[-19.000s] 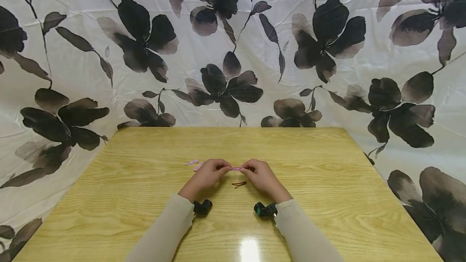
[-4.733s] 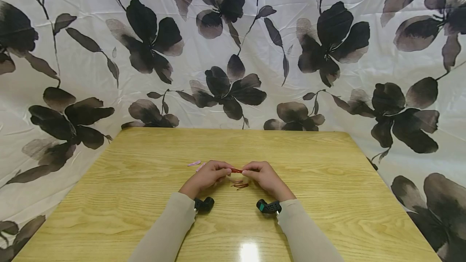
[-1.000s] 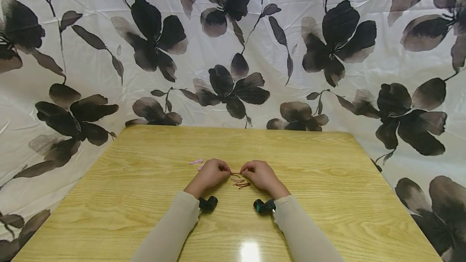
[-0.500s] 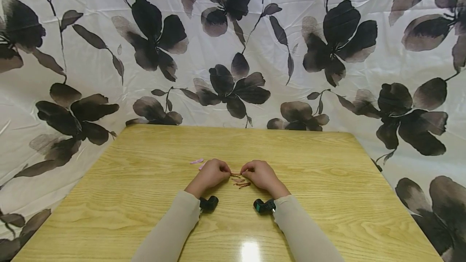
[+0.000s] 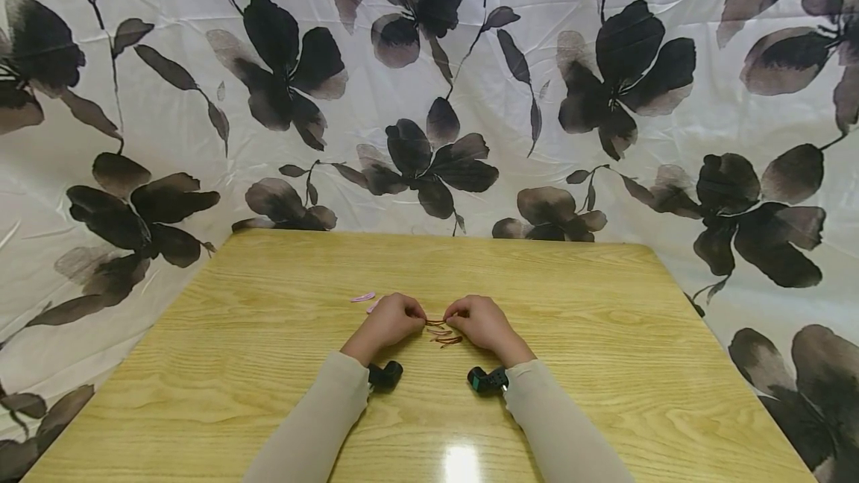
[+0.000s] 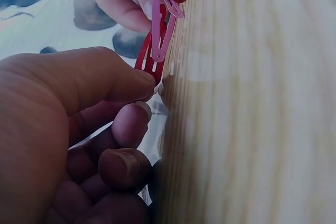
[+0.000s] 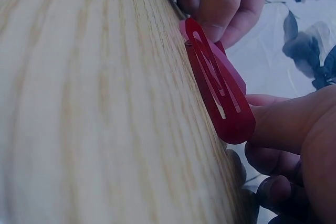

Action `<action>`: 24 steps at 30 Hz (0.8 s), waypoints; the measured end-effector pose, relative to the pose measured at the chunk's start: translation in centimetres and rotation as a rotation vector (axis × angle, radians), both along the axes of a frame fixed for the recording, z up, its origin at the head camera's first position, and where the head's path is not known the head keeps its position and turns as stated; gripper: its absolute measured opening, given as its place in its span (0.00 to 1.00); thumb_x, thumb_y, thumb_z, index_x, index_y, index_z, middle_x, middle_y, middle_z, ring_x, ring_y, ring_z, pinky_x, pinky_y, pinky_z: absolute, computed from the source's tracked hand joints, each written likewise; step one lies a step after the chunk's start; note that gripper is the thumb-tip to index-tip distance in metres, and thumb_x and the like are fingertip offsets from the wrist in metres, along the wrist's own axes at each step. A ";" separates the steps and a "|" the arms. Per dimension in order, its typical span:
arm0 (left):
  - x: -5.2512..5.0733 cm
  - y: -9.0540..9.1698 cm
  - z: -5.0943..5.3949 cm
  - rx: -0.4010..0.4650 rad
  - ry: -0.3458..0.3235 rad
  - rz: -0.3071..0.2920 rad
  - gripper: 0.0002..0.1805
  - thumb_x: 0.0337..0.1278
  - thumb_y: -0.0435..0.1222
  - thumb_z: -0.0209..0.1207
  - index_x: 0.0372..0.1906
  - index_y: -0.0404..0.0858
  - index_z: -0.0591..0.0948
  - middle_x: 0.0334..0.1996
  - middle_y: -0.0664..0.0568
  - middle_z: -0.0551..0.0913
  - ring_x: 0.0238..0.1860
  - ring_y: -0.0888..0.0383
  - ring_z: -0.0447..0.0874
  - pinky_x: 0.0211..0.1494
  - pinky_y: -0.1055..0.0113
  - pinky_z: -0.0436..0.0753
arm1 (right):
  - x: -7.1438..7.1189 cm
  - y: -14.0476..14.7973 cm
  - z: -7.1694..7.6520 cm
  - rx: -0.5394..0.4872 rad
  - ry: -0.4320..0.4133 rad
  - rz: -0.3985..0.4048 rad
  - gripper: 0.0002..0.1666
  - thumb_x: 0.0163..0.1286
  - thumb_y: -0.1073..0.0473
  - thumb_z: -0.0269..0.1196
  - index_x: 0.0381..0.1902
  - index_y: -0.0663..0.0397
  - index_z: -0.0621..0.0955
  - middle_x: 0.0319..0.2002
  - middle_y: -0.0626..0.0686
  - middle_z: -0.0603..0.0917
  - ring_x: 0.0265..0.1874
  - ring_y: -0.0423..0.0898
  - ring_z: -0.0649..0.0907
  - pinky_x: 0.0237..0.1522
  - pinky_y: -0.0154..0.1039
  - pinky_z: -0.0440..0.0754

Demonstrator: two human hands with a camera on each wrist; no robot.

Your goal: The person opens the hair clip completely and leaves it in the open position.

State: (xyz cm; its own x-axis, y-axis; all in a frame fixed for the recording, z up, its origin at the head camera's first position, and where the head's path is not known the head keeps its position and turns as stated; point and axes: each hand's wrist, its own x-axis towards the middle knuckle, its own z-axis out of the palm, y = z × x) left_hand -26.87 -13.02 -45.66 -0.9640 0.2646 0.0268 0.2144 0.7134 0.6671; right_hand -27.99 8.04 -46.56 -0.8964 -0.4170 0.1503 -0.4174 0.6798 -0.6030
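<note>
In the head view my left hand (image 5: 388, 323) and right hand (image 5: 485, 326) pinch the two ends of a red snap hair clip (image 5: 435, 322), low over the table. Just nearer to me lie a pink snap hair clip (image 5: 439, 332) and another red clip (image 5: 447, 341), in a row with the held one. The left wrist view has my left thumb and fingertip at one end of the held red clip (image 6: 143, 59), the pink clip (image 6: 155, 30) overlapping it. From the right wrist, the nearer red clip (image 7: 231, 114) partly hides the pink clip (image 7: 235, 77) and the held one.
Two pink clips lie beyond my left hand; one pink clip (image 5: 363, 297) shows whole, the other pink clip (image 5: 372, 306) is partly covered by that hand. The wooden table (image 5: 570, 408) ends at a floral cloth (image 5: 510, 95) behind.
Nineteen seconds ago both hands held a pink clip, with one red clip on the table. By 4.7 seconds ago they held a red clip, since lowered beside the row. The last second is nearly still.
</note>
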 end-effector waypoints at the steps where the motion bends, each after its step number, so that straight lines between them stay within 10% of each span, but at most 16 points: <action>1: 0.0 0.0 0.0 0.000 -0.001 0.001 0.06 0.56 0.36 0.62 0.29 0.49 0.87 0.26 0.60 0.83 0.28 0.62 0.77 0.38 0.65 0.76 | 0.0 0.0 0.0 0.001 0.000 -0.001 0.04 0.65 0.55 0.66 0.32 0.39 0.87 0.38 0.45 0.85 0.37 0.41 0.79 0.44 0.42 0.76; 24: 0.1 -0.2 0.5 0.029 -0.051 0.008 0.06 0.59 0.38 0.59 0.35 0.48 0.86 0.33 0.57 0.84 0.31 0.59 0.76 0.37 0.65 0.75 | 0.2 0.1 0.2 -0.027 -0.029 -0.004 0.04 0.67 0.55 0.64 0.34 0.40 0.86 0.33 0.44 0.83 0.31 0.40 0.78 0.39 0.41 0.75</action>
